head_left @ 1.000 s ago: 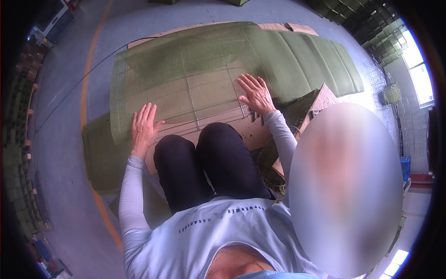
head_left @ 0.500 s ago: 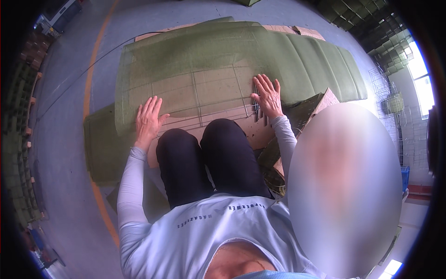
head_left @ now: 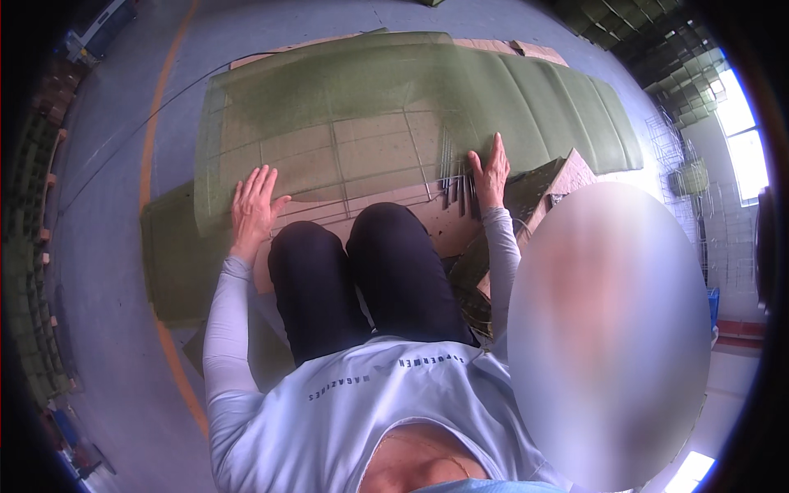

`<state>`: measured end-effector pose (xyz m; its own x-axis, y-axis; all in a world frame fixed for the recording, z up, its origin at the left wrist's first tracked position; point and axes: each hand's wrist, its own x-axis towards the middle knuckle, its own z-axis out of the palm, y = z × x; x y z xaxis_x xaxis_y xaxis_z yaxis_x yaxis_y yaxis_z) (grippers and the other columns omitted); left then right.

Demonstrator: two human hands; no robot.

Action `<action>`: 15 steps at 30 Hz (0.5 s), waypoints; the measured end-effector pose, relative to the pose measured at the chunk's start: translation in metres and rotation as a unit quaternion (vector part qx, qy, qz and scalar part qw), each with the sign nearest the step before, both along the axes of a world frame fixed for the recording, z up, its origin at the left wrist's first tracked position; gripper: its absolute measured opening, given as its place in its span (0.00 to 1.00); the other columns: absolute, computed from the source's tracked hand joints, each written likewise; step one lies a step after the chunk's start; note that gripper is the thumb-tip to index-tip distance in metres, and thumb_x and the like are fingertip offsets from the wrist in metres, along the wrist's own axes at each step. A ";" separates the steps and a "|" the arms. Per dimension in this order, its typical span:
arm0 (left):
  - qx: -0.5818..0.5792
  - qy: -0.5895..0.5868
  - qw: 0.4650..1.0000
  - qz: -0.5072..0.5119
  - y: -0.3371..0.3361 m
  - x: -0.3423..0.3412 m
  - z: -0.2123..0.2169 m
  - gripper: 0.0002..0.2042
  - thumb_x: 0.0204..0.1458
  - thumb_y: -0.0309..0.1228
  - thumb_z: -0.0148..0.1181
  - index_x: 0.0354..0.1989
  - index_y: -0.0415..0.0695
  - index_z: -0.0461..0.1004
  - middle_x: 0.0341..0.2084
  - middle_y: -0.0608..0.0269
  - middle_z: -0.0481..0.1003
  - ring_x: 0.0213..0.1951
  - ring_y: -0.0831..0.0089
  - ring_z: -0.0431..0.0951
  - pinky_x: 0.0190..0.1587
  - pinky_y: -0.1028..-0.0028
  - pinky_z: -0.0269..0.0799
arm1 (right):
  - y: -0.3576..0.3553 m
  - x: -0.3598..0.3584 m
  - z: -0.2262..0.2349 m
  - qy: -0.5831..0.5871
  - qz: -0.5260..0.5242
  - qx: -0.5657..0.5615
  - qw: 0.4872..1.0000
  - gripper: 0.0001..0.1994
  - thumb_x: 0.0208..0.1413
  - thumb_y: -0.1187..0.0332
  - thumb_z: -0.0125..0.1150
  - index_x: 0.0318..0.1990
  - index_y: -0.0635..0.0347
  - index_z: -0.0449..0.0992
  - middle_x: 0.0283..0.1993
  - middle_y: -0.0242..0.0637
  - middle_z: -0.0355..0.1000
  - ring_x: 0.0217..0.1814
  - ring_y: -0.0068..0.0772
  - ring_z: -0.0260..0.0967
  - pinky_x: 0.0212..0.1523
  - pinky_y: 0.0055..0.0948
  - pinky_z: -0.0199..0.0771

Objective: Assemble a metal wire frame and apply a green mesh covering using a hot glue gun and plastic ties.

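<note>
A sheet of sheer green mesh netting [head_left: 288,90] is spread in front of my knees, and the thin wires of a metal grid frame [head_left: 335,148] show through it. My left hand [head_left: 256,209] lies on the near left edge of the netting, fingers stretched out. At the near right, my right hand [head_left: 491,174] is turned partly on its side with its fingers extended, beside a small group of short metal rods [head_left: 457,189]. Neither hand grips anything. Under the netting lies brown cardboard [head_left: 394,205]; whether my right palm touches the mesh I cannot tell.
Folded green mesh [head_left: 559,107] lies to the right, another green piece [head_left: 173,255] to the left. A cardboard box [head_left: 567,177] stands by my right forearm. Stacked green goods [head_left: 33,246] line the left side, and wire frames [head_left: 678,156] stand at the far right.
My right hand has turned from lying flat over the rods to a more upright, sideways pose, slightly to their right, uncovering them. The left hand stays on the mesh edge.
</note>
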<state>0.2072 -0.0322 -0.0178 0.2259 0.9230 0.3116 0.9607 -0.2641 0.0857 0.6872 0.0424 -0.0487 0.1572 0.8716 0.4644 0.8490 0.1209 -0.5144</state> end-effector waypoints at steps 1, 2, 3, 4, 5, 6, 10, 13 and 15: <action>0.001 0.001 1.000 0.003 0.000 0.000 0.001 0.32 0.54 0.56 0.48 0.60 0.46 0.64 0.61 0.57 0.64 0.63 0.59 0.61 0.63 0.51 0.54 | -0.001 0.000 -0.005 0.097 -0.016 0.017 0.995 0.35 0.57 0.53 0.57 0.66 0.65 0.54 0.67 0.50 0.56 0.68 0.42 0.55 0.66 0.38 0.51; 0.001 0.003 1.000 0.007 0.000 -0.001 0.001 0.32 0.54 0.56 0.48 0.60 0.46 0.64 0.61 0.57 0.64 0.63 0.59 0.61 0.63 0.51 0.54 | -0.002 0.004 -0.007 0.096 -0.020 0.015 0.995 0.35 0.57 0.53 0.57 0.66 0.65 0.54 0.67 0.50 0.56 0.68 0.42 0.55 0.66 0.38 0.51; 0.004 0.006 1.000 0.005 0.000 -0.001 0.000 0.31 0.54 0.56 0.48 0.61 0.46 0.64 0.61 0.57 0.64 0.63 0.59 0.61 0.63 0.51 0.54 | -0.002 0.008 -0.010 0.281 0.006 -0.015 0.960 0.31 0.58 0.54 0.58 0.62 0.66 0.60 0.61 0.45 0.63 0.62 0.37 0.61 0.61 0.35 0.57; 0.003 0.004 1.000 0.000 0.001 0.000 -0.001 0.31 0.54 0.56 0.48 0.61 0.46 0.64 0.61 0.57 0.64 0.63 0.59 0.61 0.63 0.51 0.54 | -0.002 0.014 -0.014 0.456 0.032 -0.043 0.888 0.27 0.58 0.56 0.59 0.58 0.68 0.67 0.54 0.40 0.70 0.55 0.32 0.67 0.56 0.31 0.63; 0.005 0.007 1.000 0.000 0.002 0.000 -0.001 0.31 0.54 0.56 0.47 0.60 0.46 0.64 0.61 0.57 0.64 0.63 0.59 0.61 0.63 0.51 0.54 | -0.001 0.020 -0.019 0.531 0.072 -0.035 0.843 0.16 0.57 0.61 0.61 0.45 0.66 0.76 0.39 0.28 0.75 0.41 0.20 0.69 0.44 0.21 0.67; 0.006 0.010 1.000 0.000 0.004 0.001 -0.002 0.31 0.54 0.56 0.47 0.60 0.46 0.64 0.61 0.57 0.64 0.63 0.59 0.61 0.63 0.52 0.54 | 0.000 0.025 -0.023 0.530 0.067 -0.033 0.844 0.16 0.57 0.61 0.61 0.45 0.66 0.76 0.39 0.28 0.75 0.41 0.20 0.69 0.44 0.21 0.67; -0.003 0.016 1.000 0.009 0.001 -0.002 -0.001 0.32 0.54 0.57 0.46 0.61 0.47 0.64 0.61 0.58 0.63 0.63 0.60 0.61 0.63 0.53 0.54 | 0.007 0.011 -0.012 0.619 0.048 -0.015 0.784 0.08 0.56 0.68 0.62 0.39 0.63 0.78 0.33 0.24 0.74 0.33 0.14 0.67 0.36 0.16 0.65; -0.011 0.015 1.000 0.003 0.001 -0.003 0.001 0.33 0.54 0.58 0.45 0.61 0.47 0.63 0.61 0.58 0.63 0.63 0.60 0.60 0.64 0.53 0.53 | 0.019 0.014 -0.010 0.633 0.080 -0.022 0.769 0.05 0.56 0.69 0.62 0.38 0.60 0.77 0.35 0.27 0.75 0.36 0.17 0.69 0.39 0.16 0.67; -0.012 0.014 1.000 -0.001 0.003 0.000 0.001 0.33 0.54 0.58 0.45 0.62 0.47 0.63 0.61 0.58 0.63 0.63 0.60 0.60 0.64 0.53 0.53 | 0.023 0.022 -0.018 0.613 0.054 -0.035 0.787 0.06 0.56 0.68 0.62 0.38 0.61 0.77 0.34 0.26 0.75 0.36 0.17 0.70 0.39 0.16 0.68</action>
